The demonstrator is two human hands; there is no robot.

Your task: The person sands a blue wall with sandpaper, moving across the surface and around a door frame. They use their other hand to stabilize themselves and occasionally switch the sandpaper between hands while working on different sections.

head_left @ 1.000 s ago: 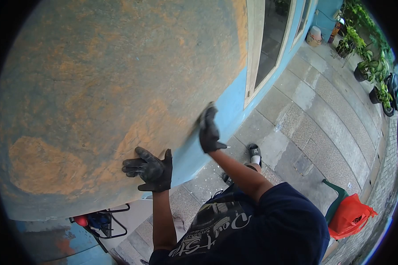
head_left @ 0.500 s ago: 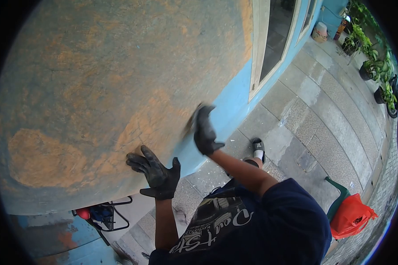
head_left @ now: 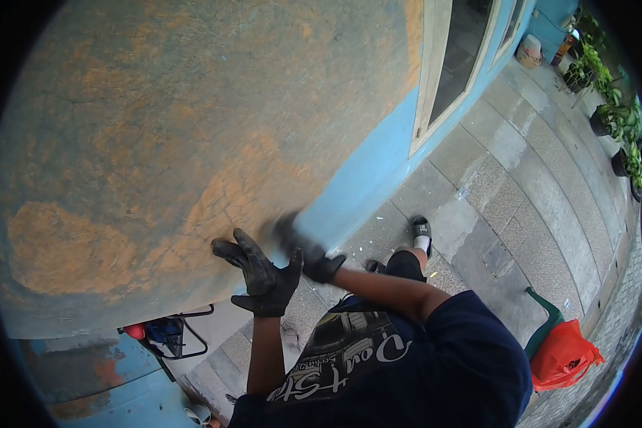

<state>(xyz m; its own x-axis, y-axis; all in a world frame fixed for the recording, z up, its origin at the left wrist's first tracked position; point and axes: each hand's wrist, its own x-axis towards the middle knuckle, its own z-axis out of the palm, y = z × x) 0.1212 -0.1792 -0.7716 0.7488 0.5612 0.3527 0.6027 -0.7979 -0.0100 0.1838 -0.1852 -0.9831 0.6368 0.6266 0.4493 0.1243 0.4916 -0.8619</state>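
A: How does the left hand (head_left: 264,278) stand?

B: It is gloved, and its fingers (head_left: 248,246) are spread widely apart. Below it, the left forearm (head_left: 267,353) is nearly upright in the view.

A: And the right hand (head_left: 312,258)?

B: It is gloved also, just beside the left one. It is blurred, so I cannot say surely how it is bent. The right forearm (head_left: 381,287) slants leftward, toward the other hand.
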